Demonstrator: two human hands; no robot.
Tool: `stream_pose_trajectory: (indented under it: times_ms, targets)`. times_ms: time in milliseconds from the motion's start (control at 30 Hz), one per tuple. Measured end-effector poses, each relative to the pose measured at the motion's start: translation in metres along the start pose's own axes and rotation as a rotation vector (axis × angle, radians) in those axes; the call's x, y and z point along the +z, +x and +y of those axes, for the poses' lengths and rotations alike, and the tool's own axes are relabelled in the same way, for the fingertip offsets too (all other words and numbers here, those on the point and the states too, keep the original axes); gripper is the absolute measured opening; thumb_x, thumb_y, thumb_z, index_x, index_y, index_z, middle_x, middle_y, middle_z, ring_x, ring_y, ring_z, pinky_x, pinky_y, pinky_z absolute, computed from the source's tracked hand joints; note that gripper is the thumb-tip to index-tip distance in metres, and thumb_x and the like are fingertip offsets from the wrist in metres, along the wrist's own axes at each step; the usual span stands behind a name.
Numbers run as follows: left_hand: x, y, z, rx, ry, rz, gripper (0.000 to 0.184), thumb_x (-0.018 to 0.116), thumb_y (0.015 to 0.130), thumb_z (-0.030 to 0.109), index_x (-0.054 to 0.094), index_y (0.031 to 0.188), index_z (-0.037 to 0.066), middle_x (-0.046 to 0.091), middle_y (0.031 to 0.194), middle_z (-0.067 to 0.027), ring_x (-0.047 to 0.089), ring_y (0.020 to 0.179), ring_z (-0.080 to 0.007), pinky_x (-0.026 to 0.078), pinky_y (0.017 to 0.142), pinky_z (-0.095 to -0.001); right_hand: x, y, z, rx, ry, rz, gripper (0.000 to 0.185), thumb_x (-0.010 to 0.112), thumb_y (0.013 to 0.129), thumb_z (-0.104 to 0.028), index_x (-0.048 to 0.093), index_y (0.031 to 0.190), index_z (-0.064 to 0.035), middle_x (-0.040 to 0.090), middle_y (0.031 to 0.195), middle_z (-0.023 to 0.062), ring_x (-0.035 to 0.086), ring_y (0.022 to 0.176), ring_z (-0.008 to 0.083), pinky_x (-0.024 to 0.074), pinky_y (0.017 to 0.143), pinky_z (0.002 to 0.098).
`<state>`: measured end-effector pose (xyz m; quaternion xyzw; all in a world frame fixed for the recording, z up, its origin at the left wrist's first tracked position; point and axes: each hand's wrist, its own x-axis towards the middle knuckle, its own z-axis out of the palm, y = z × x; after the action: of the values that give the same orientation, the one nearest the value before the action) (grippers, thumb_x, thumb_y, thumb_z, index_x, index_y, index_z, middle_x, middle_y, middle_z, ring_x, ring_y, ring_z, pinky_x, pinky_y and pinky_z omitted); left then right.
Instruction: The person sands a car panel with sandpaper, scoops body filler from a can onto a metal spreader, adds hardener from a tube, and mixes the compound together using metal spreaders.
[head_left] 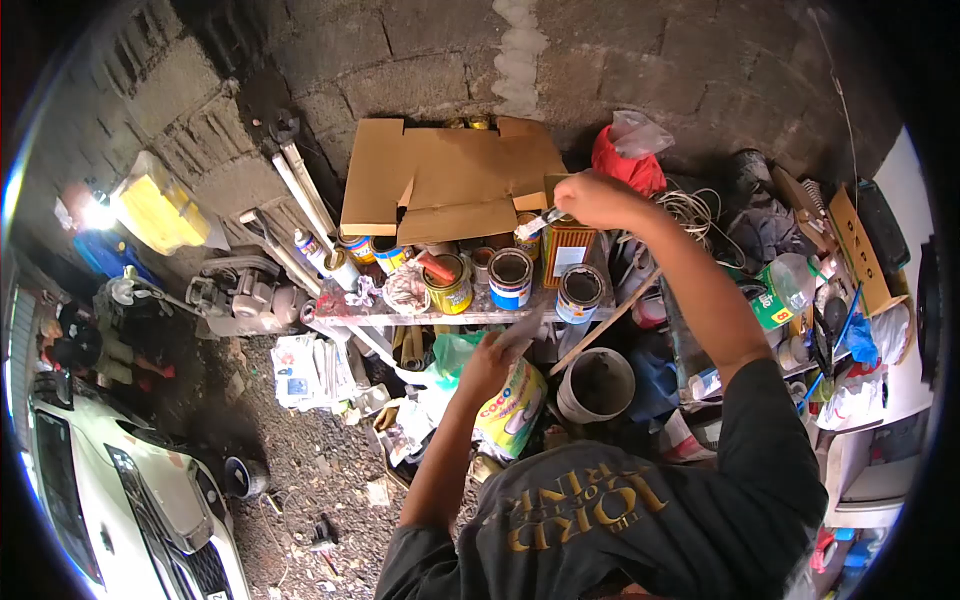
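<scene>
My right hand (600,200) is raised over the back of the bench, closed on a short tool (540,221). Its metal-looking part ends in a whitish tip; I cannot tell a paintbrush from a putty knife. A rectangular tin (568,252) stands just under that hand. Lower down, my left hand (488,366) grips a thin, flat grey piece (522,330), blurred at its edge. Two open cans, one blue and white (510,290) and one with a pale label (577,306), stand near it. Beside them is a yellow can (450,298) with a red-handled tool (434,266) on top.
Flattened cardboard (460,170) covers the back of the bench. Below stand a grey bucket (596,385) and a yellow-green bag (510,410). A wooden stick (605,325) leans by the bench. A white car (130,500) is at left; cluttered items and a bottle (790,285) lie at right.
</scene>
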<state>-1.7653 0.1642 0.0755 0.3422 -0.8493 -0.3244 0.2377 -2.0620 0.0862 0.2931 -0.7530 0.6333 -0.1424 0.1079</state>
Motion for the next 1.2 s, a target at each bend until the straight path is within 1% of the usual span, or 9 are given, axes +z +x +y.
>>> stream_pose_trajectory:
  times_ms: [133,267,533,600,733,867,967,1033,1200]
  targets:
    - [-0.019,-0.013,-0.02,-0.361,-0.42,0.218,0.035,0.048,0.101,0.028,0.063,0.124,0.008,0.064,0.113,-0.0248,0.061,0.105,-0.0425,0.047,0.093,-0.0426,-0.083,-0.066,-0.056,0.159,0.245,-0.073,0.023,0.054,0.097,-0.022,0.064,0.095,-0.0016,0.057,0.067,0.0042,0.053,0.058,0.0131,0.045,0.057,0.0339]
    - [-0.077,0.014,0.05,-0.395,-0.501,0.536,0.044,0.051,0.101,0.031,0.06,0.12,-0.008,0.061,0.117,-0.0238,0.061,0.105,-0.0324,0.047,0.092,-0.0411,-0.114,-0.119,-0.077,0.047,0.298,0.014,0.021,0.052,0.094,-0.016,0.066,0.105,-0.0034,0.06,0.073,0.0056,0.058,0.067,0.0161,0.0476,0.066,0.0317]
    - [-0.121,0.031,0.158,-0.295,-1.258,0.716,0.038,0.057,0.1,0.036,0.059,0.111,-0.001,0.062,0.106,-0.0118,0.061,0.094,-0.0191,0.051,0.079,-0.0326,-0.122,-0.176,-0.092,-0.318,0.175,0.145,0.025,0.06,0.095,-0.013,0.067,0.117,-0.0062,0.056,0.086,0.0084,0.056,0.079,0.0209,0.0455,0.074,0.0324]
    - [-0.127,0.028,0.166,-0.262,-1.333,0.677,0.053,0.071,0.09,0.032,0.052,0.126,-0.001,0.061,0.111,-0.0147,0.061,0.102,-0.0269,0.051,0.09,-0.0387,-0.124,-0.181,-0.09,-0.331,0.183,0.165,0.024,0.06,0.096,-0.015,0.067,0.117,-0.0071,0.055,0.088,0.0085,0.057,0.08,0.0217,0.0459,0.075,0.033]
    - [-0.123,0.013,0.15,0.043,0.104,0.699,0.043,0.072,0.086,0.016,0.055,0.124,0.003,0.062,0.1,-0.0108,0.059,0.092,-0.0225,0.05,0.081,-0.0339,-0.123,-0.186,-0.082,-0.368,0.25,0.184,0.021,0.062,0.093,-0.011,0.069,0.112,-0.0055,0.056,0.085,0.0066,0.056,0.079,0.0205,0.0445,0.073,0.0328]
    - [-0.123,0.004,0.177,0.085,0.068,0.777,0.028,0.059,0.099,0.03,0.061,0.107,0.003,0.063,0.102,-0.0025,0.058,0.093,-0.0109,0.047,0.08,-0.0272,-0.122,-0.186,-0.079,-0.418,0.263,0.189,0.021,0.065,0.09,-0.008,0.07,0.11,-0.005,0.057,0.084,0.0061,0.056,0.079,0.0199,0.0444,0.072,0.0327]
    - [-0.123,-0.001,0.172,0.061,-0.393,0.731,0.048,0.071,0.09,0.015,0.053,0.132,0.0,0.064,0.101,-0.013,0.062,0.086,-0.0256,0.053,0.077,-0.038,-0.125,-0.188,-0.081,-0.454,0.099,0.226,0.028,0.068,0.087,-0.006,0.071,0.114,-0.0106,0.057,0.085,0.0069,0.058,0.077,0.0217,0.0463,0.069,0.0344]
    - [-0.122,-0.003,0.191,-0.073,-1.311,0.652,0.048,0.067,0.094,0.025,0.052,0.13,-0.003,0.064,0.107,-0.0132,0.064,0.094,-0.025,0.054,0.081,-0.0389,-0.126,-0.189,-0.081,-0.481,-0.01,0.259,0.034,0.069,0.084,-0.005,0.07,0.116,-0.0155,0.056,0.086,0.0074,0.058,0.074,0.0238,0.0474,0.065,0.0359]
    - [-0.127,-0.017,0.211,-0.053,-1.319,0.503,0.036,0.058,0.1,0.024,0.057,0.122,-0.003,0.064,0.119,-0.0118,0.061,0.109,-0.0205,0.047,0.096,-0.0356,-0.127,-0.187,-0.079,-0.601,-0.316,0.358,0.047,0.067,0.079,-0.005,0.067,0.121,-0.0253,0.053,0.084,0.007,0.059,0.069,0.025,0.0477,0.056,0.0368]
